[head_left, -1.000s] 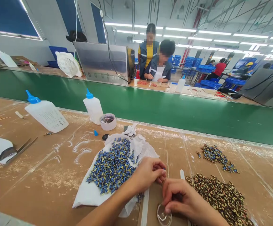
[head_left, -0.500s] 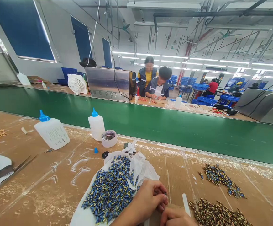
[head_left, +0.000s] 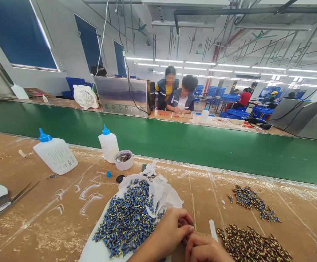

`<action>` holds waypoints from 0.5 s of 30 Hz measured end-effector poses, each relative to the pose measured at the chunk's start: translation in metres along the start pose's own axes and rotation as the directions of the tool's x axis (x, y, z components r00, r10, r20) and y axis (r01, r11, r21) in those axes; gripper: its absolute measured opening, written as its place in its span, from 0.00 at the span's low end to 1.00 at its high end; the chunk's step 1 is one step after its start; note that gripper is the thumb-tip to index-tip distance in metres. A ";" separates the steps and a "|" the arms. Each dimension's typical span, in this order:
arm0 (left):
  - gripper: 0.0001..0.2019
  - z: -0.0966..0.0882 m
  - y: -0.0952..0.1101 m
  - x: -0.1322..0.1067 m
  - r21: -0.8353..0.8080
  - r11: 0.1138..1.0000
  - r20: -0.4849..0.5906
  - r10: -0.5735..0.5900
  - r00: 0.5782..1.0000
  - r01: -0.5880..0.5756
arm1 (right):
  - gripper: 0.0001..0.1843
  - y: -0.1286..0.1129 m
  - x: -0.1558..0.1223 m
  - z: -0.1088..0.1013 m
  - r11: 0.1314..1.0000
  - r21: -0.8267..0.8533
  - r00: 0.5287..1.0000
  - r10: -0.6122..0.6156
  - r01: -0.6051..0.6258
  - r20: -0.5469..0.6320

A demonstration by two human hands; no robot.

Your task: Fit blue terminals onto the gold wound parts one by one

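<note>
The grip of your left hand is pinched closed at the fingertips, close against the curled fingers of your right hand; you can't tell what either holds. Small blue-and-yellow pieces lie heaped on a white sheet beside your left forearm, and brown-and-yellow pieces lie on the worktop to your right.

Open cardboard between white tissue and small parts pile, bottles obstructing far left
</note>
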State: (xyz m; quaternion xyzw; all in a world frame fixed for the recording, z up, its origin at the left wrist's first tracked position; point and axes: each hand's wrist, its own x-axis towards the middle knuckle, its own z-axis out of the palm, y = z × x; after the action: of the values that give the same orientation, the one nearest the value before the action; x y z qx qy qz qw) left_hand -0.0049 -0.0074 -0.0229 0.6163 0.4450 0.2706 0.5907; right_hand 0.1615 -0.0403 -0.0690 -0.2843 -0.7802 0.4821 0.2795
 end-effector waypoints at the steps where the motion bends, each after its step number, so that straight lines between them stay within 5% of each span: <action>1: 0.06 0.000 0.000 0.000 0.010 1.000 -0.003 0.007 1.000 -0.007 | 0.27 -0.003 0.001 -0.002 1.000 0.019 1.000 0.001 -0.001 -0.013; 6: 0.07 0.000 0.000 0.000 0.008 1.000 0.009 0.009 1.000 -0.009 | 0.22 -0.030 0.002 -0.015 0.993 0.113 0.998 -0.013 0.019 -0.054; 9: 0.07 0.002 0.001 -0.001 -0.041 0.999 0.048 -0.002 0.999 0.004 | 0.18 -0.048 -0.003 -0.024 0.978 0.198 0.980 0.097 -0.062 -0.172; 15: 0.08 0.004 0.000 0.000 -0.101 0.994 0.100 -0.030 0.994 0.041 | 0.15 -0.059 -0.010 -0.033 0.953 0.257 0.843 0.269 -0.162 -0.465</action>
State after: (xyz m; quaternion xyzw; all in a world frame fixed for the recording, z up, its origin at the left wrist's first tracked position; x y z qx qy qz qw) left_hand -0.0010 -0.0090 -0.0233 0.5897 0.4117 0.2518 0.6475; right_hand 0.1810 -0.0498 -0.0040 -0.4536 -0.5906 0.5002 0.4418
